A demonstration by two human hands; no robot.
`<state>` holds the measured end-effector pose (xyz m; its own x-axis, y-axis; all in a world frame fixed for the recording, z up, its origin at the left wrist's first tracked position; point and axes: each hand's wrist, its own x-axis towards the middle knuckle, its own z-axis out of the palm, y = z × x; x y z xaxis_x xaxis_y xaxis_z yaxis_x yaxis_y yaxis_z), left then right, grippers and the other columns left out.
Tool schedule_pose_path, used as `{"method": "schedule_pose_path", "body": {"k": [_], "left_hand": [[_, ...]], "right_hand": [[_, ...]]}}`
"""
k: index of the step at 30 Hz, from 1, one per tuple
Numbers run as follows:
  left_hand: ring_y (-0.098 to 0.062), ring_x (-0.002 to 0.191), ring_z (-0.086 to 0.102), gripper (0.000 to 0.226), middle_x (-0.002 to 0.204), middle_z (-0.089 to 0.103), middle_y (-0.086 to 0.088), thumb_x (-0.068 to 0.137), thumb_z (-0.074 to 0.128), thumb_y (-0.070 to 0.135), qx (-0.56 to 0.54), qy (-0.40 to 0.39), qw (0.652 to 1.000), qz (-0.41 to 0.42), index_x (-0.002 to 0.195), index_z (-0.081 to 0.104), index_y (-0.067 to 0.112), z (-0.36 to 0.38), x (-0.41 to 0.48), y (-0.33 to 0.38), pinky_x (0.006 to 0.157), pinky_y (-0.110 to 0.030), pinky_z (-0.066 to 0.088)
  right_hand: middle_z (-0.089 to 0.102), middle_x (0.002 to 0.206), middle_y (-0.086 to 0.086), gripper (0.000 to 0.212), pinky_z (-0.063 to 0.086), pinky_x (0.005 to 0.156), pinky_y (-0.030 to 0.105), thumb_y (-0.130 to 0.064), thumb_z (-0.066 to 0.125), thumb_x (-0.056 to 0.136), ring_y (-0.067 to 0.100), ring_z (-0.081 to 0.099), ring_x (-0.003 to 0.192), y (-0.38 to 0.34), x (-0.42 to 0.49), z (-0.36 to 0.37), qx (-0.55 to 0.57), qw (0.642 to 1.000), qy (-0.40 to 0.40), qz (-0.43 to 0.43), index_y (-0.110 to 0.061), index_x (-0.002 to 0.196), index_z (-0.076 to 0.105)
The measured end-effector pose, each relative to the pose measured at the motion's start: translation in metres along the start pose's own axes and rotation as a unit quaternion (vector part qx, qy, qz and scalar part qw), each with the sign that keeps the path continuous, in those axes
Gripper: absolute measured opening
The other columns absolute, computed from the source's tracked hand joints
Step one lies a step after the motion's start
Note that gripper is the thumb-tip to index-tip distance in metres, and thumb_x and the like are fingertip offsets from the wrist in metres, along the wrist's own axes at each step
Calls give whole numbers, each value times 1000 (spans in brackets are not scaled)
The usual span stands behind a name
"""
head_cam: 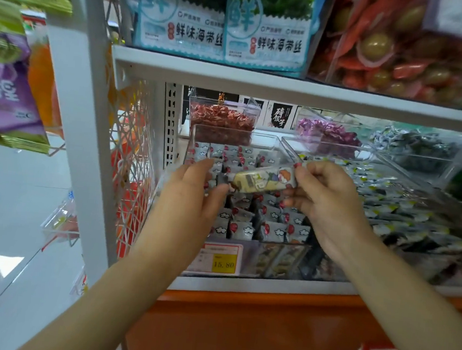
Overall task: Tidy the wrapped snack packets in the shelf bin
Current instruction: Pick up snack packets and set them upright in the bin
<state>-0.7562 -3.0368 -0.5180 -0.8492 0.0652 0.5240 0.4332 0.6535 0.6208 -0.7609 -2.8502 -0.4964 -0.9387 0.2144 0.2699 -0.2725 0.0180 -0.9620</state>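
Reaching into the white shelf (pixel 260 79), my left hand (pixel 195 183) and right hand (pixel 325 200) are above the clear bin (pixel 236 133), which is filled with small grey snack packets (pixel 247 228). Between my hands I hold one yellow packet (pixel 262 181) level, each hand pinching an end. A price tag (pixel 223 263) sits below.

Arms outstretched, left hand (pixel 195 188) and right hand (pixel 326 201) each pinch one packet (pixel 262 181).

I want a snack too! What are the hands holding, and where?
One yellow snack packet: the left hand pinches its left end, the right hand pinches its right end.
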Motion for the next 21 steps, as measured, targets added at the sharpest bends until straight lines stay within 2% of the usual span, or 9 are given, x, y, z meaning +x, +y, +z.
{"method": "schedule_pose_path", "body": {"k": [3, 5, 8, 11, 13, 15, 18, 21], "left_hand": [[2, 63, 62, 35, 95, 65, 4, 94, 48, 31, -162, -43, 983, -71, 125, 53, 18, 1, -6, 6, 48, -10, 45], [-3, 62, 65, 23, 85, 67, -2, 94, 49, 25, -257, -71, 957, -115, 109, 62, 13, -1, -8, 9, 49, -16, 51], [-11, 63, 67, 21, 81, 70, -5, 95, 47, 21, -343, -80, 922, -161, 94, 66, 13, -3, -9, 10, 51, -21, 54], [-9, 56, 63, 23, 65, 68, 1, 96, 47, 20, -348, -59, 920, -173, 86, 67, 13, -5, -9, 10, 48, -19, 52], [-7, 48, 57, 23, 52, 59, 3, 94, 49, 20, -332, -34, 925, -179, 80, 65, 11, -6, -8, 8, 46, -18, 49], [-9, 43, 50, 29, 48, 51, 2, 94, 50, 23, -342, -31, 920, -189, 71, 61, 10, -7, -6, 6, 45, -18, 47], [-10, 40, 39, 33, 47, 44, 1, 94, 50, 21, -402, -59, 887, -218, 63, 54, 10, -11, -4, 7, 42, -17, 42], [-6, 38, 36, 25, 47, 46, 1, 92, 50, 14, -484, -67, 834, -258, 68, 57, 9, -12, -1, 8, 36, -14, 36]], "right_hand": [[62, 77, 8, 11, 51, 53, 21, -8, 49, 94, 12, 62, 58, 0, -17, -9, 79, 996, -24, 45, -4, 86, 55], [66, 75, 7, 11, 52, 53, 21, -9, 50, 93, 13, 62, 59, 0, -22, -14, 114, 991, -36, 63, -3, 88, 57], [69, 70, 4, 10, 52, 53, 22, -11, 55, 87, 14, 64, 59, -1, -25, -18, 149, 984, -49, 82, -3, 87, 61], [69, 72, 5, 14, 52, 49, 22, -13, 58, 84, 14, 62, 56, -1, -25, -19, 146, 982, -60, 104, -8, 78, 69], [65, 71, 6, 13, 49, 45, 22, -12, 57, 87, 12, 59, 51, 0, -24, -19, 149, 979, -60, 128, -6, 83, 67], [57, 70, 8, 10, 46, 41, 21, -11, 56, 88, 10, 54, 47, 0, -22, -17, 179, 970, -54, 155, -3, 90, 60], [49, 60, 5, 7, 42, 37, 19, -10, 55, 89, 9, 49, 41, -1, -19, -16, 259, 942, -34, 211, -6, 83, 55], [46, 48, 1, 12, 39, 35, 16, -10, 52, 90, 8, 46, 37, -2, -17, -14, 334, 903, -19, 268, -7, 78, 54]]}}
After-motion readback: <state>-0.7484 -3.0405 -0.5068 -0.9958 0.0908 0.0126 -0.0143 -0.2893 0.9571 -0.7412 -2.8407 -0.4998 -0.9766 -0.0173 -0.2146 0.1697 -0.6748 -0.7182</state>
